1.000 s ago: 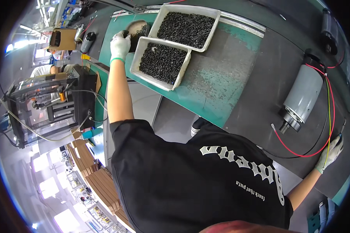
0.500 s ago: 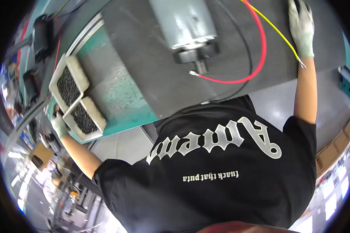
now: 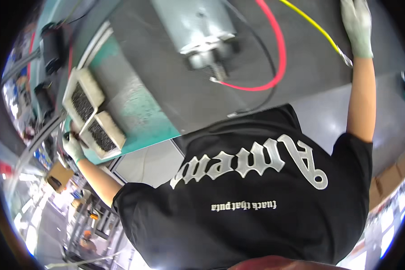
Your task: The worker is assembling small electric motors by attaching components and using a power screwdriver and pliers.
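I'm holding my left hand (image 3: pixel 72 146) beside white bins (image 3: pixel 112 127) apparently placed for reach, its grip, like my right hand's (image 3: pixel 359 29), unclear to me.

Grey motor (image 3: pixel 191 22) smooth, glossy metal; dark mat (image 3: pixel 153 67) matt; green tabletop (image 3: pixel 141 108) scuffed; shirt (image 3: pixel 247 234) matt cloth.

A motor (image 3: pixel 191 24) and parts bins (image 3: pixel 92 85) show a workshop.

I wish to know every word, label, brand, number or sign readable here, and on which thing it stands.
Black shirt: large silver-white lettering and a smaller white line, both upside down; I do not copy wording.
Grey cylinder: no readable marking.
Background: too blurred to read.
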Demonstrator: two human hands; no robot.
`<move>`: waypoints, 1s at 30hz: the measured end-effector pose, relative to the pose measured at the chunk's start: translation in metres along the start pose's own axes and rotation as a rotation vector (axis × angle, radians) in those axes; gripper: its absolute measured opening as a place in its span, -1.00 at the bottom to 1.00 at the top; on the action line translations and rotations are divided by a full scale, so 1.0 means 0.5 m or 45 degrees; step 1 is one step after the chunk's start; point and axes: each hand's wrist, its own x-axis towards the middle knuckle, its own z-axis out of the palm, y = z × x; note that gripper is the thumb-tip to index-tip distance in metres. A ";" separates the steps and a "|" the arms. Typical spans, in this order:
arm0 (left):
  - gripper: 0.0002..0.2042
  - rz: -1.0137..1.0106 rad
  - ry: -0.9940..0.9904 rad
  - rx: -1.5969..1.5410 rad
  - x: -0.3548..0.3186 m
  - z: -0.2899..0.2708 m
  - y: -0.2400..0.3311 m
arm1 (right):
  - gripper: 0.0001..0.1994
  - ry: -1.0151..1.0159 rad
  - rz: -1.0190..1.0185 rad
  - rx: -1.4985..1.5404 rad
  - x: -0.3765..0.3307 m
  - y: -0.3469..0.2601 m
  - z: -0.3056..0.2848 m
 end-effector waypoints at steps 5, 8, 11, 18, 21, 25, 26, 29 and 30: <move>-0.81 0.149 0.209 -0.264 -0.059 0.035 0.056 | -0.62 -0.034 0.271 0.054 -0.012 -0.014 -0.026; -0.80 -0.030 0.189 -0.473 -0.108 0.026 0.076 | -0.63 -0.037 0.442 0.111 -0.001 -0.048 -0.022; -0.80 -0.162 0.116 -0.547 -0.130 0.023 0.075 | -0.61 -0.041 0.482 0.111 0.000 -0.056 -0.021; -0.77 0.056 0.228 -1.411 -0.307 0.044 0.442 | -0.64 0.073 0.984 1.005 -0.008 -0.049 -0.049; -0.74 0.286 -0.080 -1.690 -0.385 0.110 0.595 | -0.65 0.024 0.782 1.097 0.074 -0.242 -0.111; -0.76 0.027 -0.712 -2.350 -0.452 0.152 0.743 | -0.60 -0.153 0.074 0.843 0.166 -0.445 -0.171; -0.76 0.035 -0.764 -2.368 -0.460 0.162 0.763 | -0.56 -0.186 -0.204 0.794 0.181 -0.461 -0.178; -0.79 -0.059 -0.971 -2.489 -0.487 0.159 0.816 | -0.54 -0.107 -0.642 0.484 0.219 -0.500 -0.193; -0.79 -0.057 -1.009 -2.495 -0.491 0.156 0.825 | -0.56 0.001 -0.768 0.373 0.222 -0.509 -0.191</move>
